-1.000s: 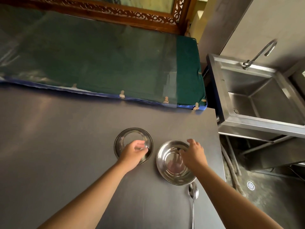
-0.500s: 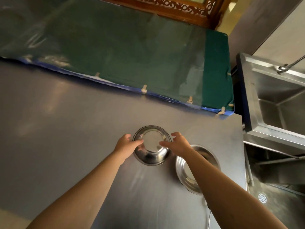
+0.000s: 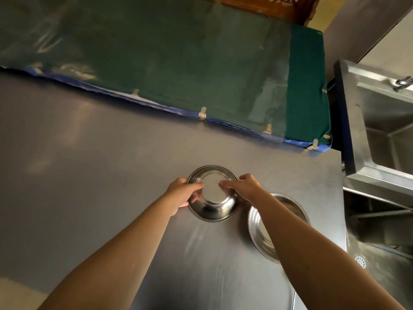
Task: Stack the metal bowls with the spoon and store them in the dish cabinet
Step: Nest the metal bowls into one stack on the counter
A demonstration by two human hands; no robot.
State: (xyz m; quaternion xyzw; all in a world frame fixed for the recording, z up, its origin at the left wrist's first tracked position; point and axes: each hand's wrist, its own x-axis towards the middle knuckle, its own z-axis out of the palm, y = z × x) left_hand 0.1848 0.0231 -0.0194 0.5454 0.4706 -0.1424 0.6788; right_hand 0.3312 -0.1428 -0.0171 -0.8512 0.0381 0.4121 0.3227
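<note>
A small metal bowl (image 3: 212, 195) is held a little above the steel table (image 3: 89, 175), tilted toward me. My left hand (image 3: 181, 193) grips its left rim and my right hand (image 3: 243, 186) grips its right rim, thumbs inside. A second, wider metal bowl (image 3: 259, 231) sits on the table to the right, partly hidden under my right forearm. Only a thin piece of the spoon handle (image 3: 294, 300) shows at the bottom edge beside that forearm.
A green cloth-covered table (image 3: 178, 63) under clear plastic borders the far side. A steel sink (image 3: 380, 135) with a tap stands to the right, past the table's right edge. A floor drain (image 3: 360, 262) lies below it.
My right hand left the wide bowl and joined my left hand on the small bowl, which is now lifted and tilted. The view shifted left, so the spoon is nearly out of frame.
</note>
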